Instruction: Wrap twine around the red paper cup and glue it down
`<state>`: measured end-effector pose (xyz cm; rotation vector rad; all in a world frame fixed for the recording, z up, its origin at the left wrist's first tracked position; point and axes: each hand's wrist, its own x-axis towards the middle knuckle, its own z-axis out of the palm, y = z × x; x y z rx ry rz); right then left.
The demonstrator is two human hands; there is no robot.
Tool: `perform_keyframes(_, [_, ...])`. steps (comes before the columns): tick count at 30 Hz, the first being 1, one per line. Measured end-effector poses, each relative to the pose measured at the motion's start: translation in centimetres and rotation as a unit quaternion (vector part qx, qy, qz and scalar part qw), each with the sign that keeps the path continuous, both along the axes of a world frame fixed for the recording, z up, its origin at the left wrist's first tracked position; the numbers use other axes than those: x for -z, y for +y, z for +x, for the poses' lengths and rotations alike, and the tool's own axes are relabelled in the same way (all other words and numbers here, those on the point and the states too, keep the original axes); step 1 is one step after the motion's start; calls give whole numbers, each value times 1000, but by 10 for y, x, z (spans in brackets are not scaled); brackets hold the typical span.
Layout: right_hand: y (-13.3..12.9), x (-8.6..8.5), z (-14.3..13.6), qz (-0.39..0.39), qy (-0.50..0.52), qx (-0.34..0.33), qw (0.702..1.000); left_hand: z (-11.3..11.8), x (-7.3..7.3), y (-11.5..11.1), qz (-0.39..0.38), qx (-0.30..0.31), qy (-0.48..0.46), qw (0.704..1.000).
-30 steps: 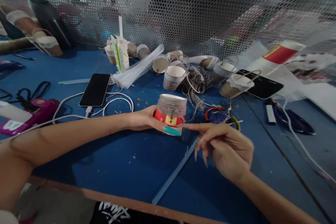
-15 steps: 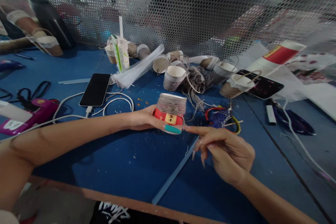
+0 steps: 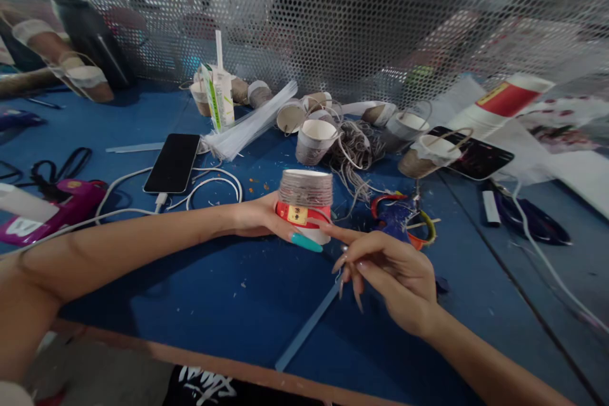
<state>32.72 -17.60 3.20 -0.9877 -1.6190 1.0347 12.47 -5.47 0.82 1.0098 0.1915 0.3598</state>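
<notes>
My left hand [image 3: 261,216] is wrapped round a paper cup [image 3: 304,212], its long teal thumbnail across the lower part. Grey twine [image 3: 305,189] is wound in rows round the cup's upper part, above a red band with a yellow label. My right hand [image 3: 397,273] reaches in from the right with its index finger stretched out, the tip against the red band. Its other fingers are loosely bent and apart, with nothing visible in them. Near that hand lies a translucent strip [image 3: 309,325], and behind it are scissors [image 3: 404,222] with red and yellow handles.
Behind stand twine-wrapped cups [image 3: 316,141], a twine tangle [image 3: 356,146], a bundle of clear sticks [image 3: 259,120] and a drink carton [image 3: 219,98]. A phone [image 3: 172,163] with a white cable and a purple glue gun [image 3: 57,206] lie left. Perforated metal [image 3: 304,19] closes the back.
The cup has turned in my left hand, its label shifting left and its tilt lessening. My right hand has moved left with it, the index finger further across the red band.
</notes>
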Motion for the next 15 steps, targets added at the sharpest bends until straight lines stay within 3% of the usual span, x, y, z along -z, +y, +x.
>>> perform_keyframes(9, [9, 2, 4, 32, 123, 89, 988, -1, 7, 1, 23, 14, 12, 1000])
perform_keyframes(13, [13, 2, 3, 61, 132, 166, 975, -1, 7, 1, 8, 20, 15, 1000])
perform_keyframes(15, [12, 0, 2, 76, 125, 169, 975, 0, 7, 1, 4, 11, 18, 1000])
